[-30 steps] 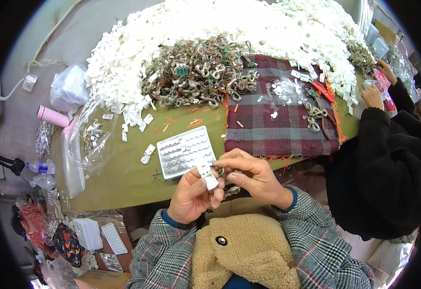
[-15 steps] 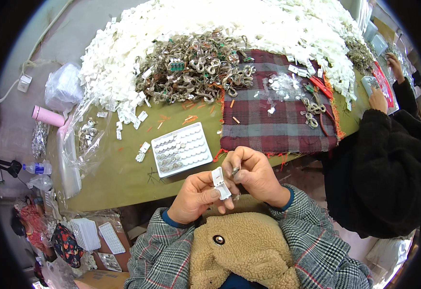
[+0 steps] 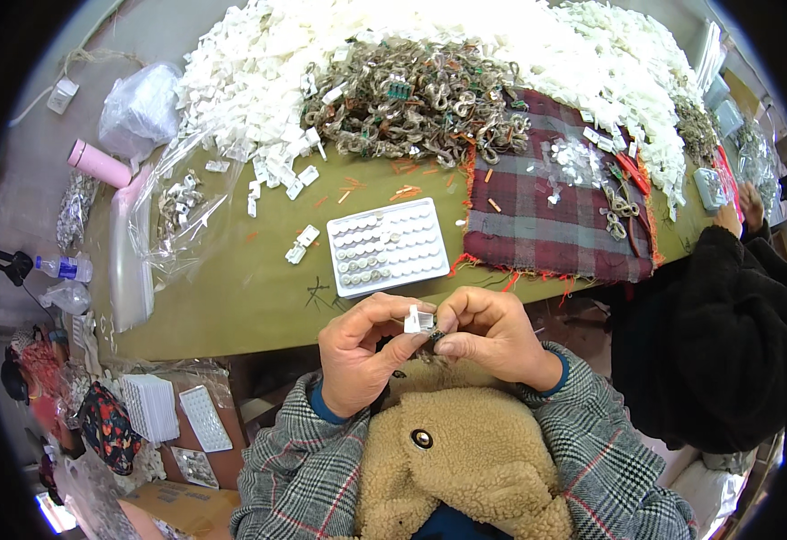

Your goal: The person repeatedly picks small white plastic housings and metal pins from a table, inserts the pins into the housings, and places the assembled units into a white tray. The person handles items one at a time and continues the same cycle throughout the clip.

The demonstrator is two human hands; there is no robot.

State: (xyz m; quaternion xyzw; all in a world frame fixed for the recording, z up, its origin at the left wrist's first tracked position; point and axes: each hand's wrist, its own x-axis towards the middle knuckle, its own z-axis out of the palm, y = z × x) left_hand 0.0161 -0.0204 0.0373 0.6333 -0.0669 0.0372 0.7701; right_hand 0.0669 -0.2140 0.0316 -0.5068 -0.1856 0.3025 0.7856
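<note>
My left hand (image 3: 355, 355) pinches a small white plastic case (image 3: 417, 319) between thumb and fingers, its lid standing open. Close against it, my right hand (image 3: 497, 340) grips a small dark piece (image 3: 436, 334) with a hint of green, possibly a circuit board with wire; the fingertips partly hide it. Both hands meet in front of my chest, just off the table's near edge. Beyond them on the green table lies a white tray (image 3: 428, 267) with rows of round pockets, several holding grey, coin-like discs.
Coiled wires with small green boards (image 3: 411, 103) heap up behind the tray, before a large pile of white plastic parts (image 3: 240, 67). A plaid cloth (image 3: 524, 245) at right bears clear bits and a red-handled tool (image 3: 633, 175). Another person in black (image 3: 704, 360) works at right.
My hands have come together, bringing the dark piece in my right hand up to the white case. The case has turned in my left hand. The whole view has shifted slightly.
</note>
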